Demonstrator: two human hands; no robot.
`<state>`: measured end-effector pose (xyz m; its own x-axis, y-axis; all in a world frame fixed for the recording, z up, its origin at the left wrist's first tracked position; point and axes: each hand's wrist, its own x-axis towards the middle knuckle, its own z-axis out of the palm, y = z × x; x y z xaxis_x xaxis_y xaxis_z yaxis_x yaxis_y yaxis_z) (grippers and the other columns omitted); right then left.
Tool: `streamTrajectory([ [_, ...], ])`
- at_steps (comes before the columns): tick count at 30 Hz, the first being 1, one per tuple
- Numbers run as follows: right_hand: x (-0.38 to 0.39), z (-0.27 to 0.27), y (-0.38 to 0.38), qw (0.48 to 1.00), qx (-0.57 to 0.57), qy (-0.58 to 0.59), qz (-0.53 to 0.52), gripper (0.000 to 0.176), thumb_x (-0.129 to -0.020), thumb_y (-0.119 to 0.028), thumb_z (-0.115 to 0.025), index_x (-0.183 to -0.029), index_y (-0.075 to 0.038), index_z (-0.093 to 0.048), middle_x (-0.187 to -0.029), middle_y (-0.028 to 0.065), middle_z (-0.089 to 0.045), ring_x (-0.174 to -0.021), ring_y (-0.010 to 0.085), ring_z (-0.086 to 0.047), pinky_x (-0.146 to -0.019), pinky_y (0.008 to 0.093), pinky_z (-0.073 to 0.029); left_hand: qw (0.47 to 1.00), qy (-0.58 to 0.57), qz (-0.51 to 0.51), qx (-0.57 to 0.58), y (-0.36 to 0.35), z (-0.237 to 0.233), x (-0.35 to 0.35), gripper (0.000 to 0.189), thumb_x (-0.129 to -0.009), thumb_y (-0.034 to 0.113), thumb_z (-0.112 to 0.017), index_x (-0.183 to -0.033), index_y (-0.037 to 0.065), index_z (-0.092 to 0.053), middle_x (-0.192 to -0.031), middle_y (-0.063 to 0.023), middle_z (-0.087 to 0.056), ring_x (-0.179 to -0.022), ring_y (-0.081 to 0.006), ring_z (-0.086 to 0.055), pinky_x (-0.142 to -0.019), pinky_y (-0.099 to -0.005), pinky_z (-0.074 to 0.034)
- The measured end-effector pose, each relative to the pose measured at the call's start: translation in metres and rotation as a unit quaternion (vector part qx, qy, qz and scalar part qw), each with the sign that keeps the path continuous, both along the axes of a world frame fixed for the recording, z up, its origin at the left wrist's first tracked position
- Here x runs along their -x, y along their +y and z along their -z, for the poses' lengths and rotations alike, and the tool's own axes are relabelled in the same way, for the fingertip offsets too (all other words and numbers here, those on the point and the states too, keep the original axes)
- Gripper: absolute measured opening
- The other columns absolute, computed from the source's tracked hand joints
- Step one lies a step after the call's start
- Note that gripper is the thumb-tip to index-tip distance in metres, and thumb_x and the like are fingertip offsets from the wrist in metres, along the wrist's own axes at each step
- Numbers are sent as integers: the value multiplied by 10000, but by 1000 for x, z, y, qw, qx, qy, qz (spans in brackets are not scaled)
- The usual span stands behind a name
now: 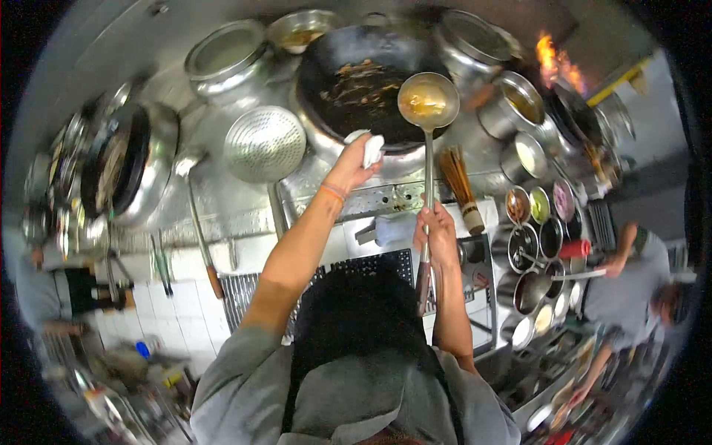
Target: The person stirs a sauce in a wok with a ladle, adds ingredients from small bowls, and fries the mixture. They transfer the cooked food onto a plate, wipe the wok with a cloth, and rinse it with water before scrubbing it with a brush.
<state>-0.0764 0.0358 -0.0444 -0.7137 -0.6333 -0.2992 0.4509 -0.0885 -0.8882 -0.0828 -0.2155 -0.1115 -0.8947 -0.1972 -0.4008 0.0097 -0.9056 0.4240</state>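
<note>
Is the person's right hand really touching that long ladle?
Touching. The head view shows the right hand gripping the ladle by its handle.

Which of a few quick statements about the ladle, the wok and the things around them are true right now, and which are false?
1. The right hand grips the ladle by its handle. True.
2. The ladle's bowl is empty. False: golden liquid lies in it.
3. The left hand holds a white cloth at the near edge of the wok. True.
4. The perforated strainer sits inside the wok. False: it lies to the left of the wok.
5. Flames show at the upper right of the view. True.
6. The bundle of thin sticks is left of the ladle. False: it is to the right.
</note>
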Motion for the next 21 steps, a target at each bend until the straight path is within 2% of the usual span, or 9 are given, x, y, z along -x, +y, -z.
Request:
streamTrajectory([
  [2, 14, 4, 0, 999, 1, -23, -44, 328, -958, -178, -508, -1246, -27, -463, -726, 13, -476, -450, 75, -405, -376, 242, -378, 997, -57, -15, 46, -2, -19, -4, 245, -949, 313, -467, -916, 76, -523, -732, -100, -582, -569, -199, -554, -383, -284, -385],
  [4, 27, -2, 4, 994, 49, -70, -63, 371, -974, -204, -480, -1305, -53, -407, -776, 19, -464, -493, 83, -420, -395, 258, -404, 991, -53, -31, 122, 0, -25, -27, 294, -923, 359, -516, -944, 68, -555, -805, -111, -607, -657, -185, -581, -481, -303, -457],
  [6, 35, -4, 24, 986, 45, -120, -105, 394, -991, -236, -443, -1348, -91, -361, -795, 20, -450, -511, 98, -424, -401, 280, -429, 948, -185, -77, 247, 20, -35, -63, 349, -873, 368, -597, -1015, 49, -593, -905, -141, -623, -787, -211, -601, -663, -363, -508],
  [8, 30, -12, 44, 975, -18, -180, -133, 377, -998, -257, -422, -1343, -114, -371, -786, 15, -432, -527, 106, -431, -402, 293, -449, 845, -197, -114, 484, 46, -16, -108, 474, -816, 355, -674, -1133, 16, -579, -992, -169, -615, -916, -242, -584, -816, -412, -477],
  [10, 30, -19, 58, 973, -29, -191, -126, 389, -1001, -261, -409, -1356, -109, -358, -776, 15, -428, -516, 114, -439, -389, 288, -449, 733, -330, -150, 576, 78, 17, -150, 559, -776, 357, -718, -1164, -12, -560, -991, -214, -608, -958, -314, -574, -874, -435, -434],
  [12, 40, -3, 68, 985, -30, -123, -121, 418, -998, -228, -418, -1387, -105, -328, -739, 8, -418, -480, 100, -425, -373, 266, -431, 587, -353, -61, 726, 103, 19, -168, 661, -728, 413, -749, -1179, -23, -540, -1004, -232, -564, -1003, -355, -522, -897, -456, -388],
  [14, 56, -6, 69, 983, -50, 1, -178, 415, -985, -170, -434, -1378, -81, -333, -690, 0, -414, -444, 85, -420, -376, 252, -426, 448, -478, -10, 755, 125, 39, -173, 739, -683, 466, -770, -1188, -17, -532, -1020, -231, -504, -999, -385, -472, -882, -459, -374],
  [19, 75, -24, 77, 966, -60, 46, -246, 513, -971, -134, -454, -1440, -46, -268, -559, -18, -432, -409, 61, -399, -371, 214, -352, 524, -370, -180, 746, 100, -35, -163, 647, -731, 334, -767, -1238, 14, -524, -974, -183, -474, -904, -329, -463, -807, -401, -388],
  [21, 69, -44, 74, 959, -64, 47, -274, 513, -971, -135, -455, -1439, -38, -268, -565, -20, -437, -412, 59, -402, -379, 211, -353, 390, -311, -165, 851, 65, -79, -152, 497, -753, 148, -723, -1209, 37, -558, -895, -157, -485, -858, -306, -468, -753, -389, -392],
])
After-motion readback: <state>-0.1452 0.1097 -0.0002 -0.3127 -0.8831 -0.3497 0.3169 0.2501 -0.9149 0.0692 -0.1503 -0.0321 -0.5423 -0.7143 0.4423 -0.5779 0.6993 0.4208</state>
